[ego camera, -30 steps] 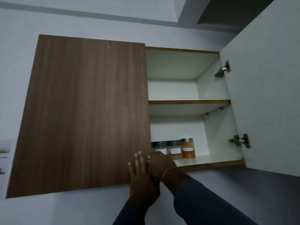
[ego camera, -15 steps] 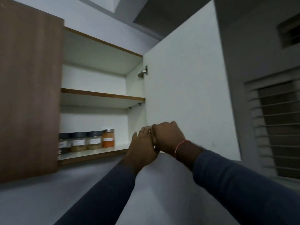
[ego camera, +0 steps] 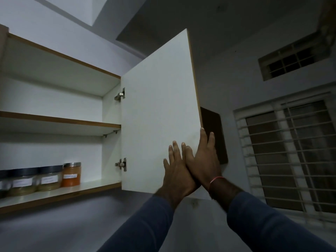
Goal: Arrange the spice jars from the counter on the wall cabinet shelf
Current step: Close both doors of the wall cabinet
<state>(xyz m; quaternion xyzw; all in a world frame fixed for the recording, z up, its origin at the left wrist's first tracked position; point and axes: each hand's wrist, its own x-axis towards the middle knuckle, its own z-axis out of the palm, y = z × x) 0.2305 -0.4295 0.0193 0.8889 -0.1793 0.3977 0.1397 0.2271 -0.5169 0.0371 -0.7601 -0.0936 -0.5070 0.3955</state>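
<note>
Several spice jars stand in a row on the bottom shelf [ego camera: 91, 186] of the open wall cabinet: an orange jar [ego camera: 71, 174] with a silver lid and, to its left, two dark-lidded jars [ego camera: 49, 178] with white labels. The white inside face of the right cabinet door [ego camera: 158, 106] swings out toward me. My left hand [ego camera: 177, 174] lies flat on that face near its lower outer corner, fingers spread. My right hand [ego camera: 203, 160] rests beside it, fingers straight up across the door's free edge. Neither hand holds a jar.
The middle shelf [ego camera: 54, 120] and the space above it hold nothing. A dark brown board [ego camera: 214, 135] hangs on the wall behind the door's edge. A barred window [ego camera: 291, 151] and a small vent [ego camera: 289, 60] are on the right wall.
Both hands have left the bottom shelf's front edge and moved right onto the open door's lower outer corner. My view has swung right, and the closed left door is out of frame.
</note>
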